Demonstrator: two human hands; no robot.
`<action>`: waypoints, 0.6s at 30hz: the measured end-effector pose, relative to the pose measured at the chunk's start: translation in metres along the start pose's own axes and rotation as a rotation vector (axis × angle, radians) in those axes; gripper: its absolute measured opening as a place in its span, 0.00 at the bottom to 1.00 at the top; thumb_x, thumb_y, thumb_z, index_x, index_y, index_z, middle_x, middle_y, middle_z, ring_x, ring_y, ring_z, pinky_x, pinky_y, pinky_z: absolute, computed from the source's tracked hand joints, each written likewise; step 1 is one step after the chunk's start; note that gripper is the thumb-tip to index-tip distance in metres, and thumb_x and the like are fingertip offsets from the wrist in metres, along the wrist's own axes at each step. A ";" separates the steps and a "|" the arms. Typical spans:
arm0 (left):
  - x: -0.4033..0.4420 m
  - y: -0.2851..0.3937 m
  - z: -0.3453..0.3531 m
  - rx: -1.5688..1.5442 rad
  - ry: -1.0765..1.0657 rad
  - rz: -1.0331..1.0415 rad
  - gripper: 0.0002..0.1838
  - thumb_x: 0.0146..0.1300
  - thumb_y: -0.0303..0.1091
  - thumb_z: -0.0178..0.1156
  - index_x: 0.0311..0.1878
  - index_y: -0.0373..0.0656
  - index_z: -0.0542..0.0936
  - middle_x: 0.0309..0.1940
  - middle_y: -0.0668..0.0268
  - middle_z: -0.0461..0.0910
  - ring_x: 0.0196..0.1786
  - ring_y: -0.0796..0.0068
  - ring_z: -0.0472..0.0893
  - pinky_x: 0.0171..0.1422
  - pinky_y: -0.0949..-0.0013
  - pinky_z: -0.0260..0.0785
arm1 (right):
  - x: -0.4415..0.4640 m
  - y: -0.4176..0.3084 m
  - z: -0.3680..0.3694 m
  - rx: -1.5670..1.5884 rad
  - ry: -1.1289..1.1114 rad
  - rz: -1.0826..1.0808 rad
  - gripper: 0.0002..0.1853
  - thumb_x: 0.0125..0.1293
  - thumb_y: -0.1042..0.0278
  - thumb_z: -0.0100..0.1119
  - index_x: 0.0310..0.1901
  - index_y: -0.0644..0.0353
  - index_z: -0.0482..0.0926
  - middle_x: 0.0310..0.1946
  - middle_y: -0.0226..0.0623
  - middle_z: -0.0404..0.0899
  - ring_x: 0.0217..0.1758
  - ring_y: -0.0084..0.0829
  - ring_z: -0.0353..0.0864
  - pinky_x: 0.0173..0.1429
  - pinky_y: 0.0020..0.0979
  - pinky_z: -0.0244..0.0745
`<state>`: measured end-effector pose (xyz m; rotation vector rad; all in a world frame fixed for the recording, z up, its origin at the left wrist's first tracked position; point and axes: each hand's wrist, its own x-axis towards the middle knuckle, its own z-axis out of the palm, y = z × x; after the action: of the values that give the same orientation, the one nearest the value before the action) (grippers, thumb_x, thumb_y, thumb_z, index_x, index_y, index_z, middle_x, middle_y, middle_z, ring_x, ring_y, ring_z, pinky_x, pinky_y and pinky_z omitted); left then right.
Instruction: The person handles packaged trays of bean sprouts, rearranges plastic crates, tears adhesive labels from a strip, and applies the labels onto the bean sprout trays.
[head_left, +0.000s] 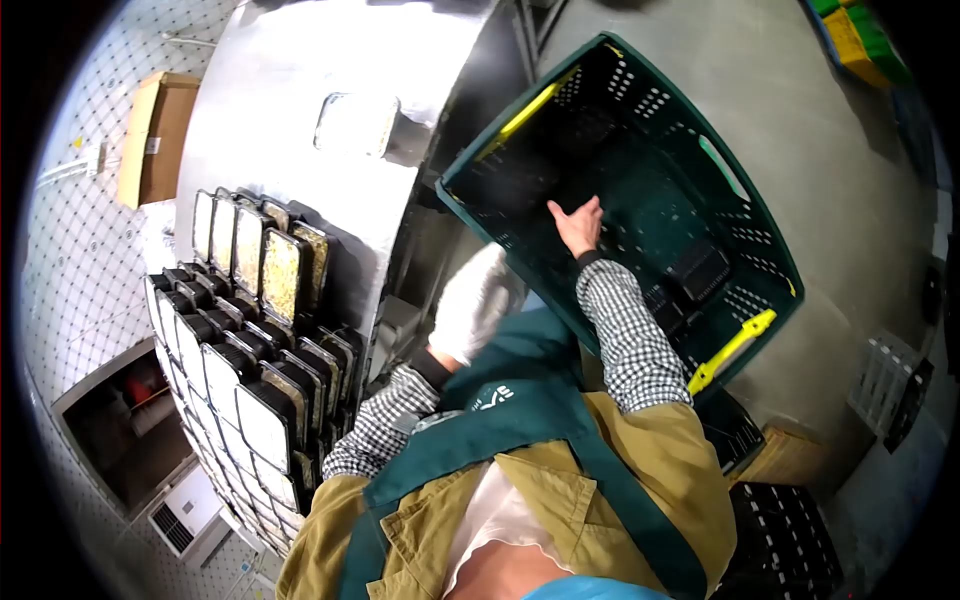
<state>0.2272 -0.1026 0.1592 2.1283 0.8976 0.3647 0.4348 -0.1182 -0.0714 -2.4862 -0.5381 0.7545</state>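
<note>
My right hand (578, 226), bare, reaches over the inside of a dark green plastic crate (640, 215) with its thumb and fingers apart and nothing in them. Black plastic containers (700, 268) lie in the crate's near right corner, and darker shapes sit at its far left, hard to make out. In a white glove, my left hand (470, 305) is outside the crate, between its near left edge and the metal table (275, 90). Its fingers are blurred, and whether they hold anything does not show.
Stacked black trays with pale lids (250, 400) stand along the table's left side; some show yellowish, grainy contents (284, 275). A single pale-topped tray (355, 125) lies farther up the table. The crate has yellow handles (732, 352). A cardboard box (160, 140) is at far left.
</note>
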 end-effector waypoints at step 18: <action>0.018 0.004 -0.004 -1.007 0.185 -0.483 0.21 0.67 0.23 0.53 0.64 0.36 0.69 0.56 0.60 0.75 0.56 0.72 0.77 0.62 0.72 0.68 | -0.005 0.013 -0.065 1.468 -0.646 0.288 0.37 0.58 0.49 0.62 0.67 0.55 0.63 0.62 0.36 0.70 0.63 0.40 0.70 0.66 0.46 0.64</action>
<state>0.2398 -0.0899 0.1639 0.9404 1.0027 0.6019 0.4728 -0.1527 -0.0294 -0.9270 0.2092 1.3787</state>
